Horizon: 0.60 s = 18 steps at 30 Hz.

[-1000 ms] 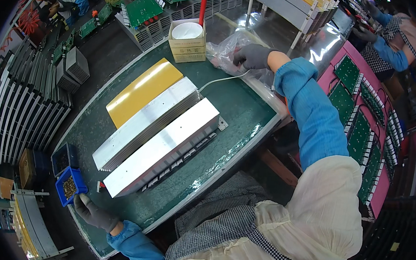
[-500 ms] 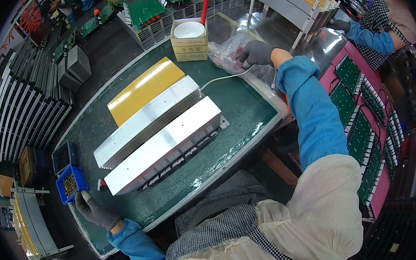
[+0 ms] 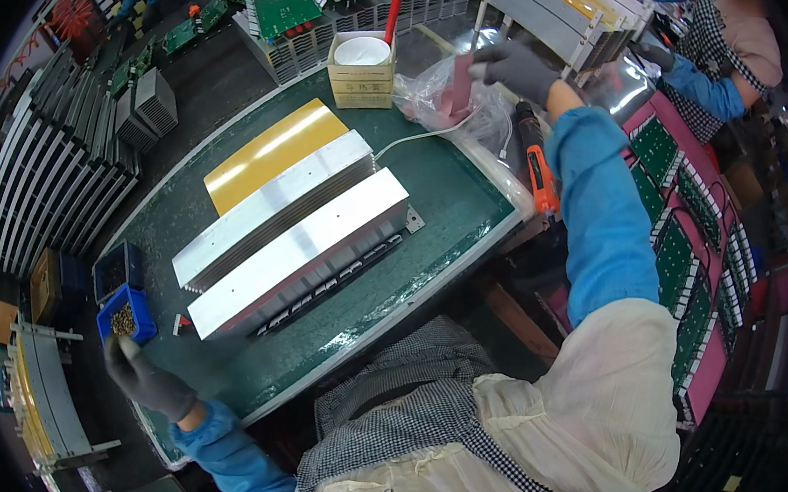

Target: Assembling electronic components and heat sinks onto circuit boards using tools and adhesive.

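Observation:
My right hand (image 3: 514, 69), in a dark grey glove, is closed on a thin pinkish sheet (image 3: 462, 81) over a clear plastic bag (image 3: 426, 94). Past the near rim of a blue bin (image 3: 151, 328) holding small brass-coloured screws (image 3: 122, 318) is my gloved left hand (image 3: 143, 379). Its fingertips are blurred, so its grip is unclear. Between the hands, two long silver finned heat sinks (image 3: 304, 252) lie side by side on the green table (image 3: 451, 232). Black parts line the nearer one's side. A yellow sheet (image 3: 275, 156) lies beyond them.
An orange and black power screwdriver (image 3: 539, 174) lies beside my right forearm. A cardboard box (image 3: 361, 84) with a white tub stands at the table's far edge. Green circuit boards (image 3: 683, 262) on a pink surface are at right. Another person (image 3: 729, 60) works at the far right.
My right hand has come up from the bag with the pinkish sheet now showing in it. My left hand has shifted left and nearer to me. The power screwdriver shows more fully.

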Tool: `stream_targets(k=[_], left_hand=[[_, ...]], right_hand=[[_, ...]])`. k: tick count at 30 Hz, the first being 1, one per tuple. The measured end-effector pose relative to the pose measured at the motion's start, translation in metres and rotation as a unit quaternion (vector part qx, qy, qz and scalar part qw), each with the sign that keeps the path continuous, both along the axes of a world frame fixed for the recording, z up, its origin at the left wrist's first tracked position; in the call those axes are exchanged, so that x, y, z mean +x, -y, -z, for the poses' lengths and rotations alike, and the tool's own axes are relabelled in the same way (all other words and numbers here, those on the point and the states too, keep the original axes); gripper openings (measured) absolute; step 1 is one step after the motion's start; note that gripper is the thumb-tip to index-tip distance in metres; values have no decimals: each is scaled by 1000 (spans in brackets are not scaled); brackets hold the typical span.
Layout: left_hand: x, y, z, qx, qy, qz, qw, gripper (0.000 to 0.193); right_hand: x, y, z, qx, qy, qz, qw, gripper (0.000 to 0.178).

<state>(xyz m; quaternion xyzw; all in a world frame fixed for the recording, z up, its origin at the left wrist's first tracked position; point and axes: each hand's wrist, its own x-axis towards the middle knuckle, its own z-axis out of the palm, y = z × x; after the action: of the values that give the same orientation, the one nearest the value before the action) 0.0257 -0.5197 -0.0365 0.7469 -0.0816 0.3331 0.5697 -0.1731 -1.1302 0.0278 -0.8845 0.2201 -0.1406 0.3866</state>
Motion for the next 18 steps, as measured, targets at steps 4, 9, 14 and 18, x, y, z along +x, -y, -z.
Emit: stream_targets(k=[4, 9, 14, 18], left_hand=[[1, 40, -91, 111, 155, 163, 968, 35], [-25, 176, -180, 94, 7, 596, 798, 54], [-31, 253, -199, 153, -87, 721, 671, 54], [-34, 251, -200, 36, -203, 745, 635, 44]], right_hand=[[-21, -43, -59, 187, 240, -26, 952, 29], [2, -132, -114, 230, 289, -158, 916, 22], [18, -189, -135, 265, 340, -207, 878, 18], [24, -183, -139, 303, 343, -201, 866, 21]])
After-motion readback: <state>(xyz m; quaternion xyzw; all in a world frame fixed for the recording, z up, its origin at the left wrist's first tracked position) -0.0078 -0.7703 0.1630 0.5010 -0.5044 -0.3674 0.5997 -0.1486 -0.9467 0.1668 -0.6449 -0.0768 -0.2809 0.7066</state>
